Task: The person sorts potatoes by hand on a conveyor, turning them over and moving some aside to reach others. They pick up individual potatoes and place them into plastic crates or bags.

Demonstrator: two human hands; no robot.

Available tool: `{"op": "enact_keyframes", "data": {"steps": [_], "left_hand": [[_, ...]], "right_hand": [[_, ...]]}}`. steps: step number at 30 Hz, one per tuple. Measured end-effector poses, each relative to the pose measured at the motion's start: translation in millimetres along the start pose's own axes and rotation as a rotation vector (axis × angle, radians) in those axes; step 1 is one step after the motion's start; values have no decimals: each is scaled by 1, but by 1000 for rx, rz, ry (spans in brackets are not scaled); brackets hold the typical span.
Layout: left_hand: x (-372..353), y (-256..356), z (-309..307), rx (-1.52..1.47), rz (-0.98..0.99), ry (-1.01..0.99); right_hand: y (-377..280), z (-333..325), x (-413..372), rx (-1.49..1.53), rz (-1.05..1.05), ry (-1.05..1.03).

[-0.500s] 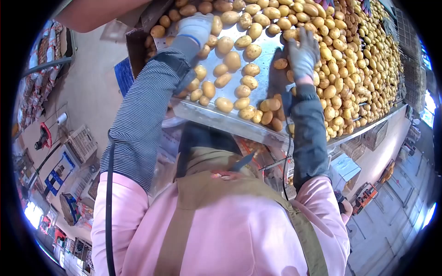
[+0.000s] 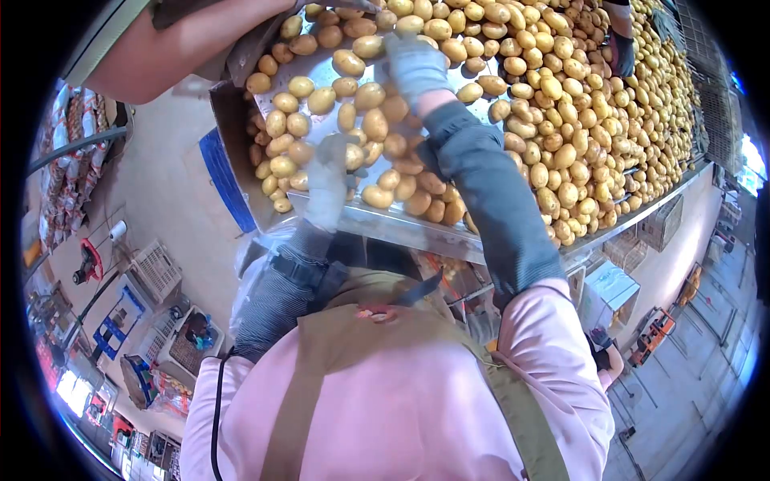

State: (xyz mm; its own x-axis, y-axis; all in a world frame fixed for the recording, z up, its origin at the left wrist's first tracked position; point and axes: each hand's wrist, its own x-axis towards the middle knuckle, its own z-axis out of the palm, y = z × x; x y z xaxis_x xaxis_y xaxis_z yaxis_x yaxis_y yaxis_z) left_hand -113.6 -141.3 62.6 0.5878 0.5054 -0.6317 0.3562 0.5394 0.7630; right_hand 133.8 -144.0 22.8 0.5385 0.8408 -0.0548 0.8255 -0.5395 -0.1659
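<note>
My left hand [image 2: 327, 180], in a pale glove, is low over the near edge of the metal table [image 2: 377, 222]. Its fingers bend beside a potato [image 2: 354, 156]; blur hides whether they grip it. Farther forward, my right hand [image 2: 417, 70] reaches over the table, gloved too, its fingertips among potatoes and smeared by motion. Loose potatoes [image 2: 374, 125] lie between and around both hands. A dense heap of potatoes [image 2: 577, 120] covers the table to the right.
Another person's bare forearm [image 2: 192, 48] reaches in at the upper left. A co-worker's gloved hand [image 2: 622, 54] is on the heap at the upper right. A cardboard box [image 2: 233, 128] with potatoes stands at the table's left end. Crates [image 2: 156, 268] sit on the floor.
My left hand has come back toward the table's near edge. My right hand has swung left across the table, and potatoes have shifted left. The other person's forearm reaches farther in.
</note>
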Motion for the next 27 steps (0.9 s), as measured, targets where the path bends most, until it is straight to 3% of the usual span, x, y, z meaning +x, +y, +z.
{"op": "enact_keyframes", "data": {"steps": [2,4,5,6,8,9,10,11,12,13,14,15,16,17,18,19,20,21,22,23,24,25,26,27], "left_hand": [[-1,6,1,-38,35,39],[-9,12,-2,-21,140,112],[-9,9,-6,24,314,120],[-13,3,-4,108,381,136],[-26,-7,7,280,521,169],[-38,-10,20,288,585,7],[-51,-10,31,642,921,-98],[-64,-10,39,693,946,-272],[-76,-10,45,739,963,-450],[-84,-9,44,782,873,-534],[-90,-6,36,825,787,-619],[-93,-5,26,868,707,-705],[-87,-32,9,808,643,-561],[-82,-39,0,745,462,-430],[-77,-45,-9,654,294,-288],[-68,-50,-23,825,388,-195],[-62,-47,-29,841,345,-128],[-56,-44,-33,855,301,-58],[-49,-43,-37,867,254,20],[-43,-44,-41,679,247,73],[-35,-44,-46,489,247,129],[-29,-42,-50,296,251,184],[-30,-41,-58,354,287,249],[-30,-40,-65,410,325,315]], "right_hand": [[2,17,8,-63,-41,61],[1,-21,-10,275,83,-104],[3,-33,-38,752,120,2],[5,-37,-61,1068,200,-35],[2,-44,-122,1341,251,-38],[-11,-55,-163,1346,167,-5],[-21,-63,-203,1314,80,38],[-22,-66,-235,1221,46,84],[-9,-60,-263,970,137,-20],[-6,-58,-299,949,89,208],[1,-70,-334,1162,414,41],[14,-87,-367,1172,516,-69],[26,-104,-399,1173,616,-183],[46,-125,-431,990,488,-235],[91,-106,-483,1295,707,-379],[140,-68,-543,1596,926,-527],[165,-50,-590,1670,1297,-358],[199,-33,-633,1910,1452,-20],[231,-24,-654,1783,1503,227],[261,-15,-674,1625,1526,449],[248,-43,-635,1308,1521,426],[219,-64,-578,1129,1384,617],[188,-78,-529,944,1240,788],[167,-80,-494,757,1070,618]]}}
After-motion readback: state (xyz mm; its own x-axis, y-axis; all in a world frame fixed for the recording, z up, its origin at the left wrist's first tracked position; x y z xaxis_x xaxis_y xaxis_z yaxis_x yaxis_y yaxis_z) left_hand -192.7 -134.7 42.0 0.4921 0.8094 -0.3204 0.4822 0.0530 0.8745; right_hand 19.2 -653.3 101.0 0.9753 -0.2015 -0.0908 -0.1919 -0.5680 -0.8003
